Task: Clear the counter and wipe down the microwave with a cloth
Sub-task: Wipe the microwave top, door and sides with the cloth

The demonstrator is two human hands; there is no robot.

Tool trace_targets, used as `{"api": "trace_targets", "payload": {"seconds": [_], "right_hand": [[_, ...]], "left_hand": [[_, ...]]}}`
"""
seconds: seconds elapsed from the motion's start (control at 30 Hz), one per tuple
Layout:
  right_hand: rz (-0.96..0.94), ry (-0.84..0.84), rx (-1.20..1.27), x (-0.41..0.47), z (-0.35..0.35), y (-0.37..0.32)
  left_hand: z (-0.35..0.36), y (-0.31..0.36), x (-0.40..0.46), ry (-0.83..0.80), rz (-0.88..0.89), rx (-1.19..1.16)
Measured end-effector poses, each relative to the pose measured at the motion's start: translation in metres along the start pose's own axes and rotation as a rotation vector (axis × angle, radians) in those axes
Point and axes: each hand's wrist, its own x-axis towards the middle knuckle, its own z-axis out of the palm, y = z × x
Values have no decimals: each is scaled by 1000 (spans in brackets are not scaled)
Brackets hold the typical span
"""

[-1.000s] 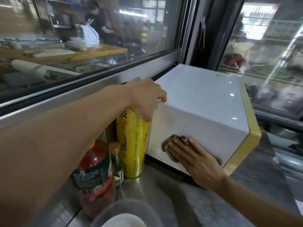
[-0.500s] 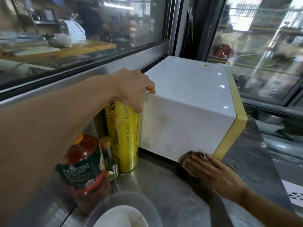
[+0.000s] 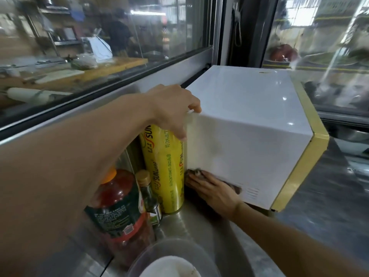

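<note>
A white microwave [image 3: 249,120] with a yellow front frame stands on the steel counter [image 3: 209,232]. My left hand [image 3: 173,108] grips its rear top corner, thumb on the top edge. My right hand [image 3: 213,188] presses a brown cloth [image 3: 196,172] flat against the lower rear end of the microwave's side panel, near the vent slots. Most of the cloth is hidden under my palm.
A tall yellow cling-film roll [image 3: 165,170] stands right beside the microwave's rear. A small dark bottle [image 3: 148,194] and a large red-sauce bottle [image 3: 117,208] stand left of it. A lidded bowl [image 3: 171,260] sits at the bottom edge. A glass partition [image 3: 99,47] lines the back.
My right hand slid the cloth along the bottom of the side panel, from the front yellow edge to the rear corner. My left hand kept its hold on the top corner.
</note>
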Motion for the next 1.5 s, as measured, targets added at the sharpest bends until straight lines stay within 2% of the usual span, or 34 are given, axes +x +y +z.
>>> {"api": "trace_targets", "payload": {"seconds": [0.13, 0.27, 0.4, 0.5, 0.67, 0.8, 0.87, 1.03, 1.13, 1.23, 1.4, 1.5], "right_hand": [[-33, -16, 28, -45, 7, 14], [53, 21, 49, -116, 19, 34], [58, 46, 62, -161, 20, 51], [75, 144, 36, -170, 9, 77], [333, 366, 28, -172, -27, 159], [354, 441, 104, -165, -35, 166], [307, 417, 114, -167, -23, 145], [39, 167, 170, -175, 10, 82], [-29, 148, 302, -171, 4, 59], [64, 235, 486, -169, -18, 60], [516, 366, 1161, -188, -77, 87], [760, 451, 1563, -198, -107, 105]], "left_hand": [[-2, 2, -2, -3, -13, -3], [-3, 4, -3, -13, -19, 17], [-3, 4, -4, -28, -21, 47], [-4, 5, -4, -38, -10, 69], [-6, 4, -4, -62, -8, 83], [-3, 3, -3, -54, -8, 78], [-3, 3, -2, -41, -11, 47], [0, 1, 0, -25, -10, 62], [1, -1, -1, -10, -14, 54], [1, -1, -2, 5, -8, 69], [2, 3, -4, 39, -30, 200], [3, 24, -13, 186, -13, 252]]}}
